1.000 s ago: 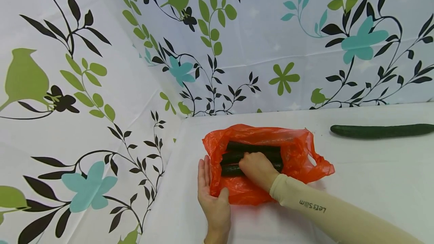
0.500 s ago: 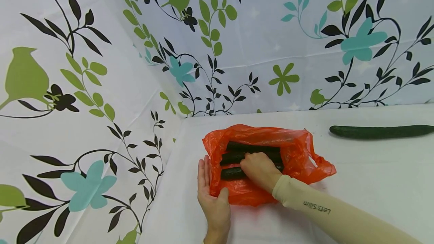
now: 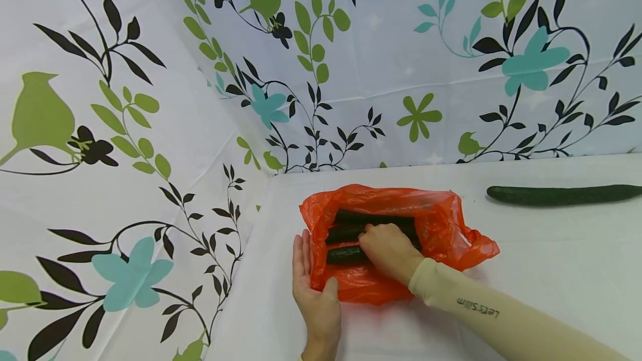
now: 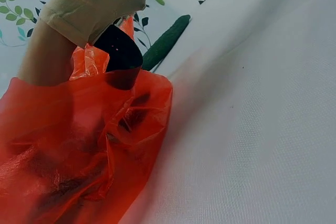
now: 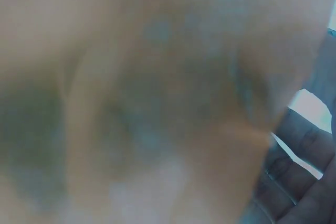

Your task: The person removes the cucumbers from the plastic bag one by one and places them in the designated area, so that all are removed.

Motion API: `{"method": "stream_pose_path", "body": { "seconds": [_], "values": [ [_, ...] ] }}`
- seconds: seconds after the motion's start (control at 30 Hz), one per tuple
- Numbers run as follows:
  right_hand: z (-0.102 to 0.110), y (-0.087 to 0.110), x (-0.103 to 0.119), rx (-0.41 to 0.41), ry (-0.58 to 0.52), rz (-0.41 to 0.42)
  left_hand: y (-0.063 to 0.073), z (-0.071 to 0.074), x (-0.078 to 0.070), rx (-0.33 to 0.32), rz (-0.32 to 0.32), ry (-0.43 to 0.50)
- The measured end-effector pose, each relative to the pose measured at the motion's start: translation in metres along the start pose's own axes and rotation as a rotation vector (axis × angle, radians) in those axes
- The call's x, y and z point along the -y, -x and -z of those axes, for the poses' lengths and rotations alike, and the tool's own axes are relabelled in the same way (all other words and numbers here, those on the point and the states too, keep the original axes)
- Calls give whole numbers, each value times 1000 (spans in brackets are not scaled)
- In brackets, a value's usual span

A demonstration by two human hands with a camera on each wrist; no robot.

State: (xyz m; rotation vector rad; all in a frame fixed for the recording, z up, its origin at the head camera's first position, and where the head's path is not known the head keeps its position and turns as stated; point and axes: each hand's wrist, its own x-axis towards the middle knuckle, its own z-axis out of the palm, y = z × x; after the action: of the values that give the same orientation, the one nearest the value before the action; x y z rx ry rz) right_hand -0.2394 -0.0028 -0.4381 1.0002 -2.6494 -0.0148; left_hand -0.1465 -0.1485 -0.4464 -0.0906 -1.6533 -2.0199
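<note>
An orange-red plastic bag point(image 3: 386, 196) lies on the white table with its mouth open towards me. Inside it, dark green cucumbers lie side by side: a back cucumber point(image 3: 371, 217), a middle cucumber point(image 3: 343, 233) and a front cucumber point(image 3: 346, 255). My right hand point(image 3: 388, 249) reaches into the bag, its fingers curled over the front cucumber; the fingertips are hidden. My left hand point(image 3: 318, 299) rests against the bag's left side, fingers straight and thumb apart. In the left wrist view, the bag point(image 4: 79, 140) stands beneath the sleeved right forearm point(image 4: 100, 3).
A long cucumber point(image 3: 562, 195) lies on the table at the back right. Patterned cloth point(image 3: 351, 71) hangs behind and to the left. A dark rounded thing point(image 4: 121, 51) shows under the sleeve. Most of the right wrist view is blurred; dark fingers point(image 5: 304, 145) show at its right edge.
My right hand has moved slightly to the right inside the bag. The front cucumber has shifted a little towards me, widening the gap to the middle one. The left hand stays put.
</note>
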Motion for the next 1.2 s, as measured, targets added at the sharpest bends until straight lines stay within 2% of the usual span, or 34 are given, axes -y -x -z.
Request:
{"method": "stream_pose_path", "body": {
  "seconds": [0.17, 0.47, 0.77, 1.0, 1.2],
  "values": [
    [5, 2, -2, -16, -32, -22, -1, 0, -1, -5, 7, -11],
    [18, 5, -6, -19, -91, -69, 0, 1, -1, -10, -19, -39],
    [30, 11, -12, -46, -121, -97, -1, 2, 0, -18, -34, -25],
    [36, 17, -16, -44, -158, -117, -2, 2, -2, -42, -31, -22],
    [43, 23, -22, -15, -234, -158, -3, 1, -3, -46, -23, -11]
  ]
}}
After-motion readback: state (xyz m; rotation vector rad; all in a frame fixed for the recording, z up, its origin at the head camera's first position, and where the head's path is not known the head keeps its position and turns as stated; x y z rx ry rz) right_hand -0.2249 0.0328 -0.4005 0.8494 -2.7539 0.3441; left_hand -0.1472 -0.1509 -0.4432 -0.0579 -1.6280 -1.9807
